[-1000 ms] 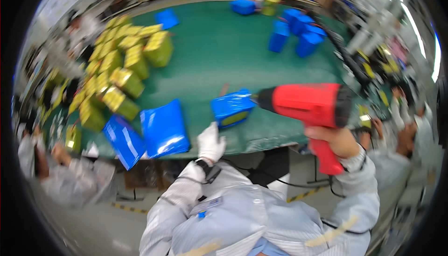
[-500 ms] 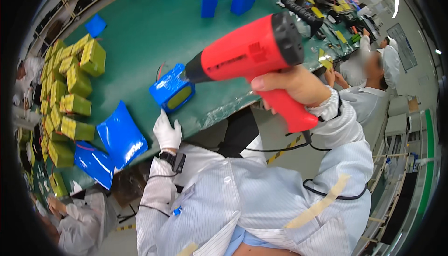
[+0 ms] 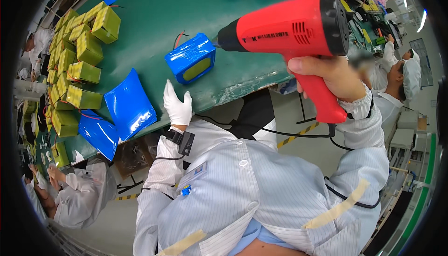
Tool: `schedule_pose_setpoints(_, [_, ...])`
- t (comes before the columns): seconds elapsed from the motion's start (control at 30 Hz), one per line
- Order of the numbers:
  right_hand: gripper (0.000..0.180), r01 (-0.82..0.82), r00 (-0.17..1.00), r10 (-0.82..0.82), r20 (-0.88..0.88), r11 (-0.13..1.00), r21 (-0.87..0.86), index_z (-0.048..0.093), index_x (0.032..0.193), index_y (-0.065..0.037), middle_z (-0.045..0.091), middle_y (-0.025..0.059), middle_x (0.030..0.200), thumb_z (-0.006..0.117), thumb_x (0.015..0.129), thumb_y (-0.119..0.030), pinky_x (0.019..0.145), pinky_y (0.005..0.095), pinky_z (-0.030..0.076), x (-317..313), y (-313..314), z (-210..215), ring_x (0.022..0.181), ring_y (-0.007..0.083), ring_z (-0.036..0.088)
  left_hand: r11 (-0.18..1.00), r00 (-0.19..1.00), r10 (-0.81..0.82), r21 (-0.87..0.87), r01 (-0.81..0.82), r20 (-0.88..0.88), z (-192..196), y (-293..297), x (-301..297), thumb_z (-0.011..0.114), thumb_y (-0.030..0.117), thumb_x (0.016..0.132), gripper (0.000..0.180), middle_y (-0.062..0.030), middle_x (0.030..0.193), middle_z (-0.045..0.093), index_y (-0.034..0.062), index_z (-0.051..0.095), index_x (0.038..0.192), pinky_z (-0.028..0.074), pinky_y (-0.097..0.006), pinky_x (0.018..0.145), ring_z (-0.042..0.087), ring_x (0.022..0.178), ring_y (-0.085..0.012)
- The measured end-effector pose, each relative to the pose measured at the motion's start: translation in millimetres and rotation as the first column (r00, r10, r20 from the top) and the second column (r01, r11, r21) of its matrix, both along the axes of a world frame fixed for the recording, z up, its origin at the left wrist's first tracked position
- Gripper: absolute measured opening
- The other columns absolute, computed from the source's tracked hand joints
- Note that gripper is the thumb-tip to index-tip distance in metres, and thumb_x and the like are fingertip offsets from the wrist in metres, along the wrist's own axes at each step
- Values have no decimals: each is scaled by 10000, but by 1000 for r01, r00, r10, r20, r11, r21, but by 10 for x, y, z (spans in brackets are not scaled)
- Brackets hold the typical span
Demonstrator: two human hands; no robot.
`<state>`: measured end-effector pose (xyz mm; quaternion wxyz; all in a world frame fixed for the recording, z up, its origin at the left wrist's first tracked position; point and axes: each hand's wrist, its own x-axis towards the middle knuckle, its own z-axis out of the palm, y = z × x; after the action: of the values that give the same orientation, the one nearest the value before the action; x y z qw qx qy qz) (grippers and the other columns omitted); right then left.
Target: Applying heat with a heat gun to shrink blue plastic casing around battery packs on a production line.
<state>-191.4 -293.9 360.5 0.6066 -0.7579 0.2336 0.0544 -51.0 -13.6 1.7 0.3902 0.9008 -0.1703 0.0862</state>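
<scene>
In the head view, we point a red-and-black pistol-shaped plastic heat gun (image 3: pixel 280 29) at a glossy blue film-wrapped block (image 3: pixel 189 57).
Our bare right hand (image 3: pixel 322 71) wraps its fingers round the handle, presumably to level the nozzle at the block's right side; we cannot tell whether they touch. The block sits near the edge of the smooth green tabletop (image 3: pixel 149 36), likely for easy reach. Our white-gloved left hand (image 3: pixel 178 106), fingers spread and empty, is just beside it, perhaps gloved against heat.
</scene>
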Motion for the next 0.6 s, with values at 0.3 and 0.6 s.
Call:
schedule_pose_setpoints(0.3, [359,-60,998,60,-10,998,-15,658,1113,-30,626,31,764,793,866,-253,514,305,526,132,18,128,577,143,630,994,942,-5,107,-33,334,715,-99,124,773,214,787,824,-229,1545,386,28,418,1507,356,-529,1111,414,1359,-429])
schedule_pose_setpoints(0.6, [418,-145,989,143,-37,987,-61,661,1133,-33,628,26,788,809,856,-308,524,298,535,203,74,256,597,142,635,974,947,-72,228,-1,313,819,-114,181,767,236,786,717,-182,1513,453,63,525,1438,350,-523,1104,422,1374,-378])
